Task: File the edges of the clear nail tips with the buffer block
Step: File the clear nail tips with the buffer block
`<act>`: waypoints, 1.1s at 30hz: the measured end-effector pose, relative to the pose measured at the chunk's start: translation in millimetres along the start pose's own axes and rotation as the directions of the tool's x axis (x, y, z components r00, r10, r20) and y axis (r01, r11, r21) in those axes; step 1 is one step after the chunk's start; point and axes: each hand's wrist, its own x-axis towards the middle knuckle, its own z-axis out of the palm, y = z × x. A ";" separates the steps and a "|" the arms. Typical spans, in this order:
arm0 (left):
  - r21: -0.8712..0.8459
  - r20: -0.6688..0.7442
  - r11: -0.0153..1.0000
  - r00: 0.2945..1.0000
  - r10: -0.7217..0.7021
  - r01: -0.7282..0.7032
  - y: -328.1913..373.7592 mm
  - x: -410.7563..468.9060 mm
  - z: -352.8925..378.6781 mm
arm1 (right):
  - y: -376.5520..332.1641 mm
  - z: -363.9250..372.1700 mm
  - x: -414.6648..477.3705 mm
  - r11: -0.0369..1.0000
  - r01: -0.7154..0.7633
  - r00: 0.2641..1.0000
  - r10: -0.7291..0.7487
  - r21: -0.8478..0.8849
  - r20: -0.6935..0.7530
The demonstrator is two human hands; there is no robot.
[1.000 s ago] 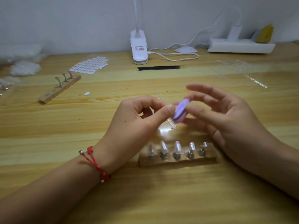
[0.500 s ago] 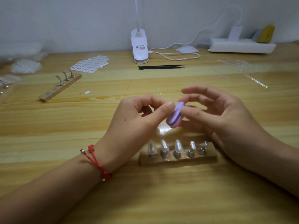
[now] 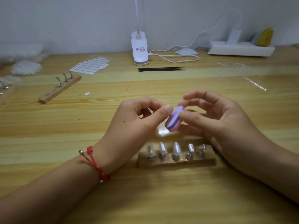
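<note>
Purple buffer block point(image 3: 174, 119) pinched by right hand point(image 3: 215, 125) | left hand point(image 3: 137, 120) curled, contents unclear | risk: slips onto clear nail tips point(image 3: 176, 150) beneath.

Buffer block point(image 3: 174, 119) in right hand point(image 3: 226, 123)

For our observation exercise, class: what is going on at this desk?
A person's right hand holds a purple buffer block against the pinched fingertips of the left hand; whatever they pinch is too small to see. Five clear nail tips stand on a wooden holder on the table, nearer the person than the hands.
</note>
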 end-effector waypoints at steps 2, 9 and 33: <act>0.001 0.015 1.000 1.000 -0.001 0.001 -0.9 0.1 0.1 | -1.0 -2.2 3.0 0.999 0.013 0.996 -0.010 0.034 -0.084; -0.023 0.026 1.000 1.000 -0.010 0.010 -0.9 0.3 -0.2 | 0.3 1.3 2.3 0.999 0.033 0.999 -0.032 0.037 -0.033; 0.005 0.170 0.998 0.984 0.061 -0.063 -2.5 -0.4 -0.5 | -11.9 -16.6 8.7 0.980 0.074 0.997 -0.073 -0.186 0.013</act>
